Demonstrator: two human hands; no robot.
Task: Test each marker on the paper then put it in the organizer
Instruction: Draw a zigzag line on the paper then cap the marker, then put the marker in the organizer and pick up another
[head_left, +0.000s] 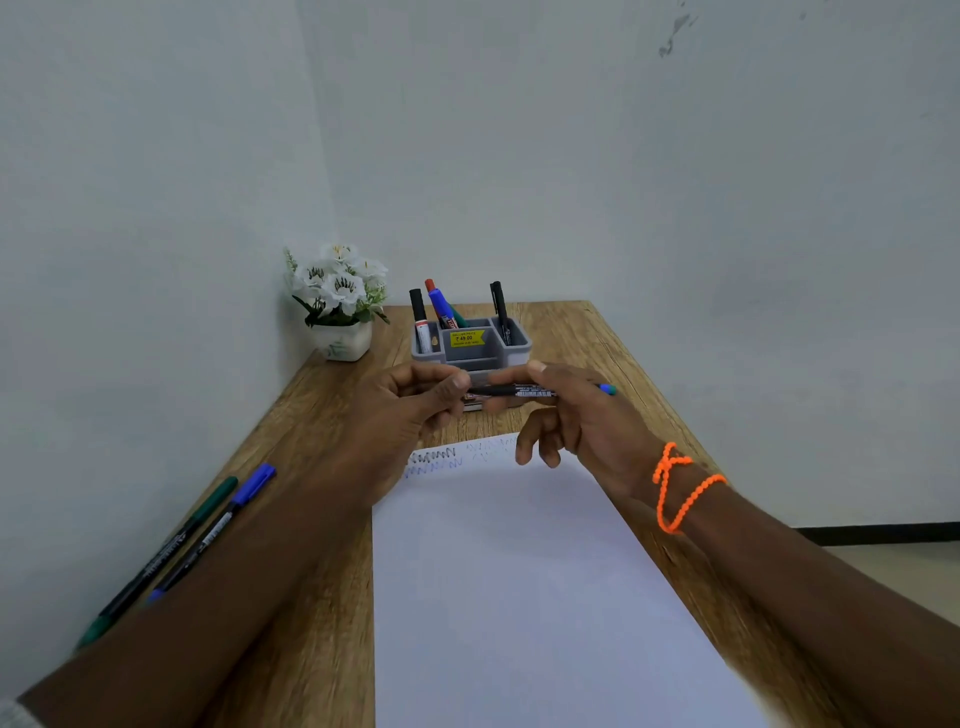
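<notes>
Mid-frame, above the white paper sheet (519, 571), left hand (410, 400) fingers pinched the cap end and right hand (571, 410) fingers gripped the barrel of the slim black marker (511, 391), held level, probably for uncapping; grey plastic organizer (470, 348) stood just behind.
</notes>
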